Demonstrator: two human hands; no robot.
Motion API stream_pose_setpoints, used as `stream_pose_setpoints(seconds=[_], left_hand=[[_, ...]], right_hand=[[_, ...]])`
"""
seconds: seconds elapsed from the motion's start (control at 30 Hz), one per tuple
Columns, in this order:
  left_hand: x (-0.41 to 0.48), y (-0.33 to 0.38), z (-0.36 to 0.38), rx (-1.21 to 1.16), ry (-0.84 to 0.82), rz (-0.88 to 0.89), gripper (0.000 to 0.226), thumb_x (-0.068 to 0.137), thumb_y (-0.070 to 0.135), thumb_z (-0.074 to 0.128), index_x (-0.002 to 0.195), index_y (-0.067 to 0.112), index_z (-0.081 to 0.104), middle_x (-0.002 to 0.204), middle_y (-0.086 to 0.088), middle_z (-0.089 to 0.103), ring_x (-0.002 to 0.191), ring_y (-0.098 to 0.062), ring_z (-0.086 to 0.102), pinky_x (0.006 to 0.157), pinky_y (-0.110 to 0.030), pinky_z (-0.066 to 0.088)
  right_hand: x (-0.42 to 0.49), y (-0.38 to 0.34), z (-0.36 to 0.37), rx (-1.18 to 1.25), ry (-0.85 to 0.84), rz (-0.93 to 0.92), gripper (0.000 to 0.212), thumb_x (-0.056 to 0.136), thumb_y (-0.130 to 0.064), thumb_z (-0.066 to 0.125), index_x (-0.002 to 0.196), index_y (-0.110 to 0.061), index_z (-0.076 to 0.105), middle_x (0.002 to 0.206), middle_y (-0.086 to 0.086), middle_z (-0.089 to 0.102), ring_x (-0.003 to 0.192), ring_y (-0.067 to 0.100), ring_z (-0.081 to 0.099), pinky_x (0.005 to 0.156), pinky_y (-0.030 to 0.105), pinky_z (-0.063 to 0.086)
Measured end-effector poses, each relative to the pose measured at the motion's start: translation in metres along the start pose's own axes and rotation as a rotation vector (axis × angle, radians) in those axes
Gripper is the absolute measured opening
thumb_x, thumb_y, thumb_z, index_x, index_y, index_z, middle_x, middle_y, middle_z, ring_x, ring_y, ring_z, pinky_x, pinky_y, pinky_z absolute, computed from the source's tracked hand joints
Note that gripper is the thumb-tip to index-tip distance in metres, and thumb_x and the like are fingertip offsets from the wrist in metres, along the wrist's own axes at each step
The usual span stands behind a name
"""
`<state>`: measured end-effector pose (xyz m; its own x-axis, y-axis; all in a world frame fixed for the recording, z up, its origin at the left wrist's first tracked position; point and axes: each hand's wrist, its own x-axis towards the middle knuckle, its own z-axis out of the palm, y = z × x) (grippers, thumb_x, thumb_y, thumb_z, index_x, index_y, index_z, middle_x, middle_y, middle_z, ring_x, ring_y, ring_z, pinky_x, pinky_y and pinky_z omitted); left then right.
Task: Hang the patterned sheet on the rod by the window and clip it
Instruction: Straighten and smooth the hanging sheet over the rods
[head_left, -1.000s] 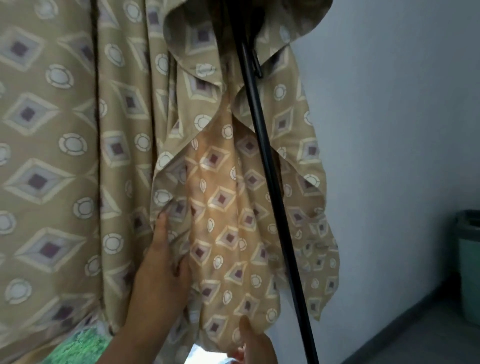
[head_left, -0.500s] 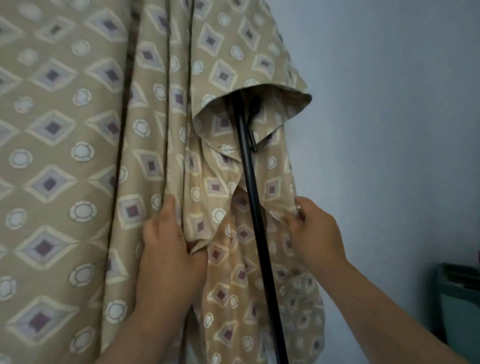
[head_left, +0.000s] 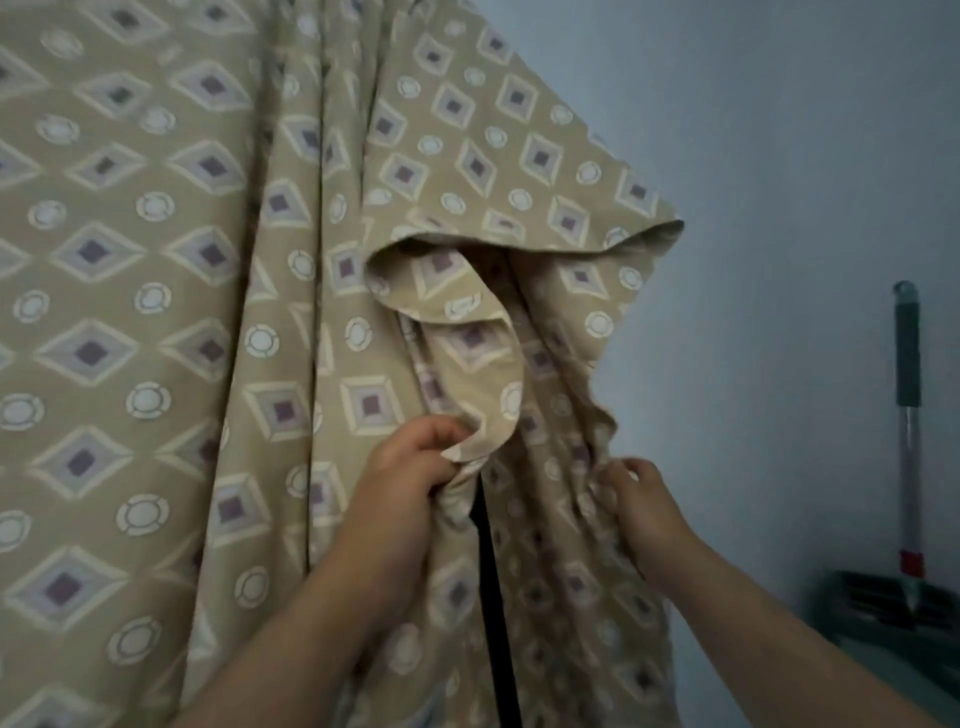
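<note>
We saw the tan diamond-patterned cloth sheet (head_left: 218, 322) hanging, draped over a black pole (head_left: 493, 597). Our left hand (head_left: 405, 499) pinched its folded hem; our right hand (head_left: 644, 514) gripped the sheet's right edge, bare grey wall (head_left: 779, 208) beyond.

Tan diamond-patterned sheet (head_left: 457, 171) hangs folded.

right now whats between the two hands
In the head view, a gathered stretch of the patterned sheet hangs between the left hand and the right hand, and the black pole runs down through that gap, nearer the left hand.
</note>
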<state>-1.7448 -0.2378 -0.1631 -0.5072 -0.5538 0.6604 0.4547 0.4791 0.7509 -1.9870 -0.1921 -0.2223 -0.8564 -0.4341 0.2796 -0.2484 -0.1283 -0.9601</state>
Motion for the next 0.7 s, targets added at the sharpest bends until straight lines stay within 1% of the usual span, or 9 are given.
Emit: stream_pose_setpoints(seconds=[0.07, 0.17, 0.23, 0.3, 0.37, 0.43, 0.5, 0.57, 0.7], left_hand=[[0.005, -0.021, 0.015, 0.31, -0.013, 0.078, 0.027, 0.089, 0.007, 0.05, 0.089, 0.024, 0.071, 0.086, 0.009, 0.071, 0.083, -0.009, 0.065, 0.075, -0.023, 0.048], [0.006, -0.048, 0.032, 0.677, -0.041, 0.226, 0.027, 0.097, 0.013, 0.046, 0.11, 0.025, 0.066, 0.099, 0.011, 0.068, 0.091, -0.006, 0.062, 0.079, -0.017, 0.049], [0.006, -0.06, 0.037, 0.656, -0.127, 0.154, 0.03, 0.096, 0.01, 0.047, 0.118, 0.023, 0.062, 0.104, 0.016, 0.063, 0.095, -0.002, 0.058, 0.08, -0.004, 0.043], [0.003, -0.062, 0.038, 0.456, -0.343, 0.055, 0.043, 0.091, 0.012, 0.054, 0.127, 0.034, 0.057, 0.116, 0.022, 0.063, 0.109, 0.004, 0.057, 0.096, -0.011, 0.043], [-0.002, -0.055, 0.031, 0.36, -0.438, 0.002, 0.045, 0.083, 0.017, 0.057, 0.122, 0.041, 0.061, 0.119, 0.02, 0.065, 0.114, 0.001, 0.059, 0.103, -0.028, 0.045], [-0.009, -0.043, 0.018, 0.324, -0.423, -0.024, 0.034, 0.085, 0.017, 0.055, 0.111, 0.034, 0.07, 0.109, 0.013, 0.071, 0.102, -0.001, 0.064, 0.095, -0.031, 0.05], [-0.017, -0.027, 0.003, 0.314, -0.368, -0.078, 0.021, 0.084, 0.025, 0.056, 0.095, 0.03, 0.075, 0.092, 0.008, 0.073, 0.086, -0.008, 0.067, 0.083, -0.039, 0.054], [-0.022, -0.003, -0.016, 0.325, -0.35, -0.129, 0.026, 0.078, 0.041, 0.058, 0.089, 0.022, 0.073, 0.082, -0.007, 0.072, 0.076, -0.023, 0.066, 0.078, -0.048, 0.054], [-0.024, 0.065, -0.072, 0.474, -0.256, -0.137, 0.028, 0.074, 0.053, 0.052, 0.069, 0.031, 0.069, 0.068, 0.0, 0.069, 0.064, -0.011, 0.064, 0.063, -0.029, 0.052]], right_hand=[[-0.019, -0.01, 0.008, 0.047, -0.104, -0.104, 0.059, 0.082, -0.065, 0.042, 0.121, -0.024, 0.06, 0.113, 0.0, 0.067, 0.105, 0.022, 0.064, 0.096, 0.045, 0.05], [-0.04, -0.017, 0.007, 0.134, -0.17, -0.152, 0.038, 0.1, -0.048, 0.041, 0.095, -0.026, 0.072, 0.09, -0.007, 0.075, 0.088, 0.012, 0.071, 0.082, 0.032, 0.054], [-0.051, -0.016, 0.005, 0.182, -0.215, -0.192, 0.035, 0.102, -0.04, 0.043, 0.089, -0.026, 0.072, 0.081, -0.009, 0.076, 0.08, 0.008, 0.072, 0.07, 0.025, 0.052], [-0.06, -0.016, 0.006, 0.179, -0.208, -0.263, 0.031, 0.1, -0.038, 0.047, 0.096, -0.022, 0.072, 0.089, -0.006, 0.076, 0.088, 0.012, 0.071, 0.075, 0.026, 0.053], [-0.069, -0.018, 0.006, 0.108, -0.146, -0.376, 0.037, 0.092, -0.049, 0.05, 0.111, -0.022, 0.068, 0.106, -0.006, 0.071, 0.102, 0.013, 0.066, 0.091, 0.037, 0.052], [-0.081, -0.027, 0.008, 0.061, -0.06, -0.499, 0.049, 0.082, -0.058, 0.047, 0.119, -0.029, 0.059, 0.117, -0.016, 0.061, 0.112, 0.005, 0.058, 0.098, 0.035, 0.049], [-0.097, -0.052, 0.015, 0.048, 0.041, -0.684, 0.042, 0.081, -0.053, 0.046, 0.118, -0.035, 0.054, 0.118, -0.025, 0.055, 0.115, -0.002, 0.053, 0.095, 0.018, 0.044], [-0.111, -0.089, 0.026, 0.073, 0.084, -0.874, 0.033, 0.085, -0.037, 0.048, 0.116, -0.027, 0.054, 0.118, -0.013, 0.057, 0.117, 0.009, 0.055, 0.096, 0.021, 0.043], [-0.128, -0.168, 0.056, 0.101, -0.014, -1.0, 0.021, 0.085, -0.022, 0.05, 0.106, -0.023, 0.056, 0.107, -0.006, 0.058, 0.102, 0.013, 0.057, 0.088, 0.028, 0.046]])
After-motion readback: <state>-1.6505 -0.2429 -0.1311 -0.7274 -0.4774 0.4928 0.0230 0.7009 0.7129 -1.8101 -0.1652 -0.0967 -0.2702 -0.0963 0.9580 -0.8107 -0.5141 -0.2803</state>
